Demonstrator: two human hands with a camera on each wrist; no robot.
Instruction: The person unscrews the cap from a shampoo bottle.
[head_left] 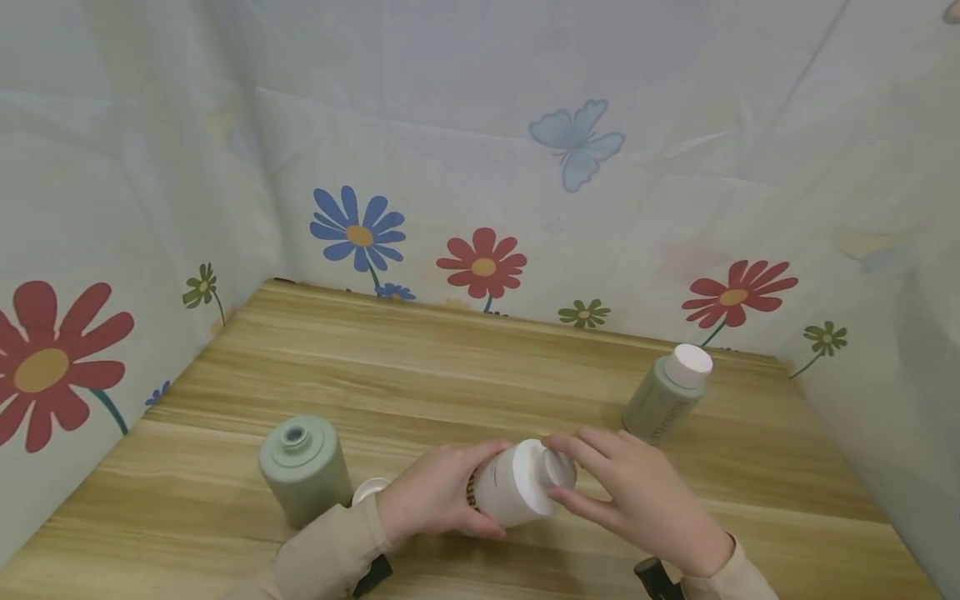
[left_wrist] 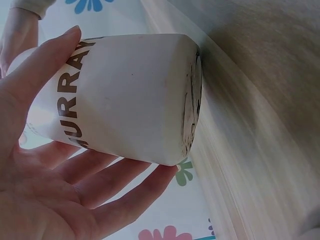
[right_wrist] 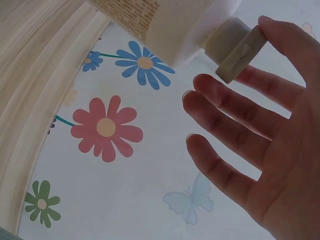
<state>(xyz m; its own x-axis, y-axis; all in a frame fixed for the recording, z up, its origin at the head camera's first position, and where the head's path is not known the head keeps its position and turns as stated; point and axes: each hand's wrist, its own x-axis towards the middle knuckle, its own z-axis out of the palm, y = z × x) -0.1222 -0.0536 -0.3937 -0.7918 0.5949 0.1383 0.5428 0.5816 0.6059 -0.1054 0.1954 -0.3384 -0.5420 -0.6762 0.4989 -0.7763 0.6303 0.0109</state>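
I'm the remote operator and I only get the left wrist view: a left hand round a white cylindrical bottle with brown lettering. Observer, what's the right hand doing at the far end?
Observer: The right hand pinches the pale round cap of the white bottle.
Operator: Anything standing off to the left?
Observer: Yes, the head view shows a matte, pale green cylindrical bottle, uncapped.
Operator: And to the right?
Observer: Beyond the right hand stands a smaller-looking green bottle wearing a white round cap.
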